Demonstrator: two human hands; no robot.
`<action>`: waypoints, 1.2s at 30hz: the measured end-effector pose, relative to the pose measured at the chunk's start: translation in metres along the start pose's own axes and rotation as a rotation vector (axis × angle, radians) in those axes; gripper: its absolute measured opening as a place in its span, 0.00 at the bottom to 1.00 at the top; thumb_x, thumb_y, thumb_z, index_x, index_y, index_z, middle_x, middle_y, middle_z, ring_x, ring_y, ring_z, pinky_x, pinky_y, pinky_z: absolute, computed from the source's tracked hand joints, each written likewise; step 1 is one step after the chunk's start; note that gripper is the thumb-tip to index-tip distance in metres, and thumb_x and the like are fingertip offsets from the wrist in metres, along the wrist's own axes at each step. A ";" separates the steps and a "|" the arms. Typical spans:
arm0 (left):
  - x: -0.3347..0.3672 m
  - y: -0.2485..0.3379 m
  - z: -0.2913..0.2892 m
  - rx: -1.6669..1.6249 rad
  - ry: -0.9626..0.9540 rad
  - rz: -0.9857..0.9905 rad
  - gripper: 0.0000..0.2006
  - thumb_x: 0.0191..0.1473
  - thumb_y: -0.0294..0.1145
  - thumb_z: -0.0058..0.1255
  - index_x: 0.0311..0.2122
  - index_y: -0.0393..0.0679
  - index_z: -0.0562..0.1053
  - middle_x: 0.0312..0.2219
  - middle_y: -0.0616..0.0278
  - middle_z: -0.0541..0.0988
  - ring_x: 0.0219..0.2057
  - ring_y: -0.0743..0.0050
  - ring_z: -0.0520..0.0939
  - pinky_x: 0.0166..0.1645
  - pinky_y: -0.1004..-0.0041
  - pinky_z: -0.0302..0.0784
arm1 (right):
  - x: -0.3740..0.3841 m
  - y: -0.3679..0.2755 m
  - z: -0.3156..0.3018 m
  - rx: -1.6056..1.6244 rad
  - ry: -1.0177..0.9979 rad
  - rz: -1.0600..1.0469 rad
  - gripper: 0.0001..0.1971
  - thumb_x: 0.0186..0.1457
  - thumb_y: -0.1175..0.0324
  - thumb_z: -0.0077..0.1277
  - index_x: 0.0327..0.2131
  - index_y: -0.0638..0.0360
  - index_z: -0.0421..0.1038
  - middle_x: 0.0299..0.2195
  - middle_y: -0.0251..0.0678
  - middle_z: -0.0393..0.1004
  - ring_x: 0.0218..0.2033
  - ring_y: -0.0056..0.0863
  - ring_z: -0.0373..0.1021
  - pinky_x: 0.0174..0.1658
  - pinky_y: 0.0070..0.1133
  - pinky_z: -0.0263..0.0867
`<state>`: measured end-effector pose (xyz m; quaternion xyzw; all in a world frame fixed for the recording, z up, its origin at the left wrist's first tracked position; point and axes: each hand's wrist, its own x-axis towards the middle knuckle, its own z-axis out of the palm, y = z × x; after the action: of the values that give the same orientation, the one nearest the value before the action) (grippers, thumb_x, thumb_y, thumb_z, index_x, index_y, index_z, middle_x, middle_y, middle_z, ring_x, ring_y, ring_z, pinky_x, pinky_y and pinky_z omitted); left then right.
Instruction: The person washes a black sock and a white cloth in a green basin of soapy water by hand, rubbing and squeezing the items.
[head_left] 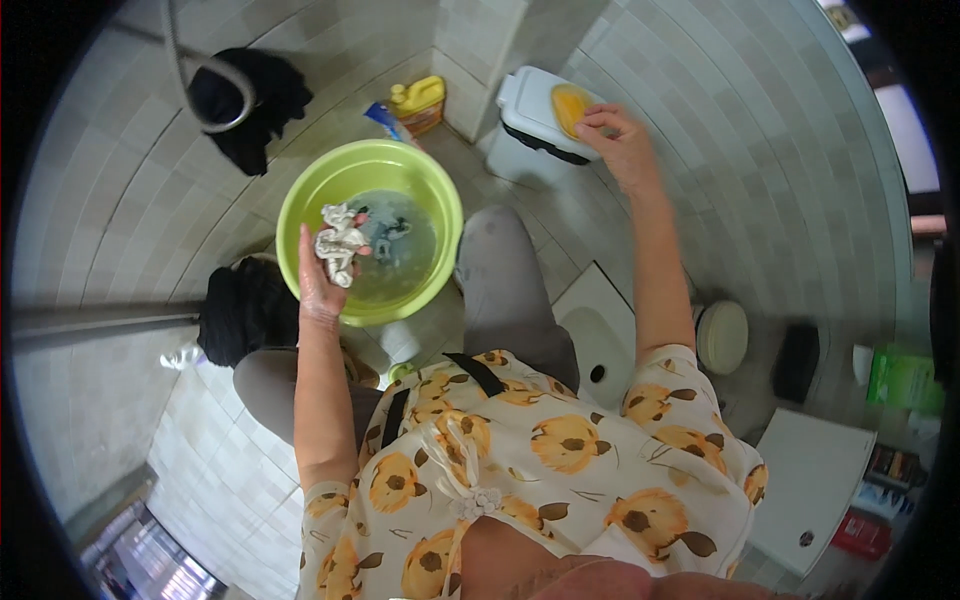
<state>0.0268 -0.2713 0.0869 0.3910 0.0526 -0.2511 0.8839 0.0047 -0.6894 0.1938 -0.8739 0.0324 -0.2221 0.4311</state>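
- Your left hand [318, 280] is closed around a wet whitish cloth [340, 245], holding it over the green basin [300, 195] of water on the floor.
- Your right hand [622, 140] pinches the yellow soap [570, 107] on the white container [525, 110] by the wall.

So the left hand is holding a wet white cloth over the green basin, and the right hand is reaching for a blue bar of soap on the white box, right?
Not quite. In the head view the soap under the right hand is yellow-orange, not blue. The rest holds: the left hand holds the wet white cloth over the green basin, and the soap lies on the white box.
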 end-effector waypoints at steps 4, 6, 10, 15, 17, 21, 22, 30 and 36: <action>0.008 -0.003 0.012 0.000 0.010 -0.038 0.30 0.58 0.58 0.25 0.52 0.42 0.63 0.43 0.54 0.75 0.26 0.72 0.79 0.16 0.83 0.66 | -0.043 0.029 -0.027 -0.006 0.058 0.155 0.08 0.41 0.69 0.60 0.27 0.60 0.76 0.34 0.35 0.73 0.37 0.25 0.69 0.43 0.20 0.62; 0.010 -0.006 0.016 0.017 -0.007 -0.043 0.30 0.58 0.58 0.25 0.52 0.42 0.63 0.43 0.54 0.75 0.26 0.72 0.79 0.16 0.83 0.66 | -0.067 0.058 -0.037 -0.001 0.056 0.172 0.09 0.41 0.67 0.60 0.27 0.60 0.76 0.34 0.34 0.74 0.37 0.23 0.69 0.42 0.20 0.63; 0.014 -0.010 0.022 0.061 0.027 -0.077 0.31 0.58 0.58 0.26 0.53 0.41 0.62 0.43 0.53 0.75 0.26 0.71 0.79 0.15 0.82 0.68 | -0.116 0.089 -0.048 0.009 0.007 0.385 0.07 0.43 0.70 0.59 0.28 0.61 0.76 0.38 0.32 0.72 0.36 0.19 0.67 0.42 0.17 0.61; 0.018 -0.012 0.021 0.088 0.031 -0.133 0.30 0.58 0.57 0.25 0.54 0.43 0.62 0.44 0.52 0.74 0.25 0.71 0.79 0.16 0.81 0.70 | -0.170 0.109 -0.049 0.079 0.078 0.666 0.10 0.45 0.63 0.58 0.29 0.60 0.77 0.30 0.30 0.75 0.30 0.19 0.69 0.35 0.19 0.64; 0.019 -0.012 0.023 0.109 0.028 -0.116 0.30 0.58 0.57 0.24 0.53 0.43 0.62 0.44 0.53 0.74 0.24 0.71 0.79 0.17 0.81 0.70 | -0.187 0.113 -0.051 0.104 0.060 0.756 0.12 0.47 0.62 0.56 0.31 0.61 0.76 0.33 0.32 0.75 0.31 0.20 0.69 0.36 0.19 0.64; 0.023 -0.015 0.031 0.126 0.026 -0.142 0.30 0.59 0.57 0.23 0.53 0.43 0.62 0.44 0.54 0.75 0.24 0.70 0.79 0.18 0.81 0.70 | -0.219 0.128 -0.053 0.345 0.057 1.014 0.19 0.52 0.57 0.51 0.42 0.62 0.71 0.38 0.38 0.73 0.31 0.27 0.72 0.34 0.20 0.68; 0.025 -0.016 0.032 0.131 0.029 -0.148 0.30 0.59 0.57 0.23 0.53 0.43 0.62 0.44 0.54 0.75 0.24 0.70 0.79 0.18 0.81 0.70 | -0.226 0.130 -0.053 0.349 0.059 1.021 0.19 0.52 0.57 0.51 0.42 0.62 0.71 0.38 0.38 0.73 0.31 0.27 0.72 0.34 0.20 0.68; 0.026 -0.014 0.037 0.196 0.067 -0.124 0.29 0.59 0.57 0.23 0.53 0.43 0.62 0.43 0.54 0.75 0.25 0.70 0.79 0.18 0.81 0.68 | -0.212 0.103 -0.065 -0.248 -0.297 0.877 0.22 0.53 0.59 0.50 0.50 0.59 0.65 0.38 0.40 0.74 0.25 0.29 0.74 0.25 0.20 0.69; 0.027 -0.015 0.035 0.199 0.013 -0.126 0.30 0.59 0.57 0.22 0.53 0.43 0.63 0.43 0.54 0.75 0.25 0.70 0.79 0.18 0.81 0.67 | -0.242 0.159 -0.069 0.811 -0.034 0.934 0.20 0.50 0.63 0.54 0.47 0.57 0.68 0.40 0.42 0.73 0.27 0.27 0.75 0.25 0.18 0.69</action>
<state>0.0392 -0.3156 0.0928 0.4743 0.0575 -0.3074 0.8229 -0.2203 -0.7795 0.0206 -0.5376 0.3175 0.0095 0.7811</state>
